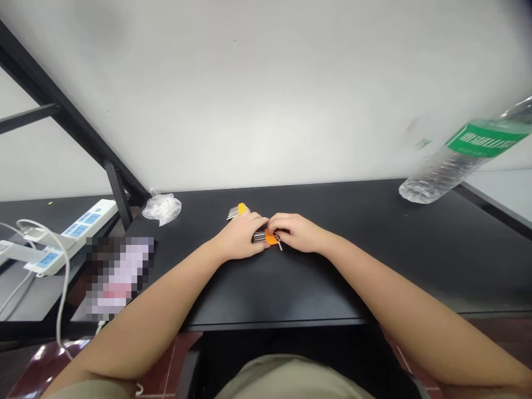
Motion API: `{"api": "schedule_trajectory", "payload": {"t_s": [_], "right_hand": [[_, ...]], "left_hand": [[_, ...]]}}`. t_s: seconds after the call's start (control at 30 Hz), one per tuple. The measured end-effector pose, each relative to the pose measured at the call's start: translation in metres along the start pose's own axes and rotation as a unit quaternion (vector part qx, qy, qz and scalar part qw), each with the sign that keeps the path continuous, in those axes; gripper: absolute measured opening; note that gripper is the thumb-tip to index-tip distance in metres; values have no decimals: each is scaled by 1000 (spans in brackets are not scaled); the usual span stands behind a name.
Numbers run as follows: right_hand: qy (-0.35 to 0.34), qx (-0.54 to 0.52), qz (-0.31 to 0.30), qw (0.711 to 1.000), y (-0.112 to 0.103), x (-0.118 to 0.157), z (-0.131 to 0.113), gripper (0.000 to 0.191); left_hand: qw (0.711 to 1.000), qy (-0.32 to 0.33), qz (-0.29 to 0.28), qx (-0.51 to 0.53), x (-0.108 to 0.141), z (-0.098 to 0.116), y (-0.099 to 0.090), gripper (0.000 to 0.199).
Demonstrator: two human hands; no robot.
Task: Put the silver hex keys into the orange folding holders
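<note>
Both hands meet at the middle of the black table around an orange holder with several thin metal rods, possibly hex keys. My left hand wraps round the holder's left side, with dark rods showing beneath its fingers. The fingers of my right hand are closed at the holder's right side, where a short metal piece sticks out. Just beyond my left hand lies a yellow holder with a row of silver rods, partly hidden by that hand.
A crumpled clear plastic bag lies at the table's back left. Farther left are a white power strip, cables and a blurred phone-like object. A large clear bottle with a green label stands at the right.
</note>
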State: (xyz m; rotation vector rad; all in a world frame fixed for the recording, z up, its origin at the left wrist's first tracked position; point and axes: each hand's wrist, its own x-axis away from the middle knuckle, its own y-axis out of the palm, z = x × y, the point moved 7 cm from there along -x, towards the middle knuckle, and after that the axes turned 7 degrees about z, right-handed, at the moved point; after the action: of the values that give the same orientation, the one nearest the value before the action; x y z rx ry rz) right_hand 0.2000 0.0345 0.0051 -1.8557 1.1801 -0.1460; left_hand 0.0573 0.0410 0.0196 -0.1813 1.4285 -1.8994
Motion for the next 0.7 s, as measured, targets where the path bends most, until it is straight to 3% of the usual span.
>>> {"api": "schedule_trajectory", "payload": {"t_s": [0.13,0.27,0.37,0.5,0.7], "right_hand": [[84,55,26,995,-2,0,5,9],[101,171,-21,980,9,3,-3,21],[104,219,-35,969,17,5,-10,19],[125,221,-24,967,22,8,-10,17],[108,202,28,973,21,5,-8,16]], "left_hand": [[998,-55,-21,-4,0,-1,8,29],[989,-151,-8,0,1,-7,12,29],[980,-198,-2,11,2,-11,13,37],[979,-205,9,13,2,-8,11,35],[983,-181,34,0,0,-6,8,14]]}}
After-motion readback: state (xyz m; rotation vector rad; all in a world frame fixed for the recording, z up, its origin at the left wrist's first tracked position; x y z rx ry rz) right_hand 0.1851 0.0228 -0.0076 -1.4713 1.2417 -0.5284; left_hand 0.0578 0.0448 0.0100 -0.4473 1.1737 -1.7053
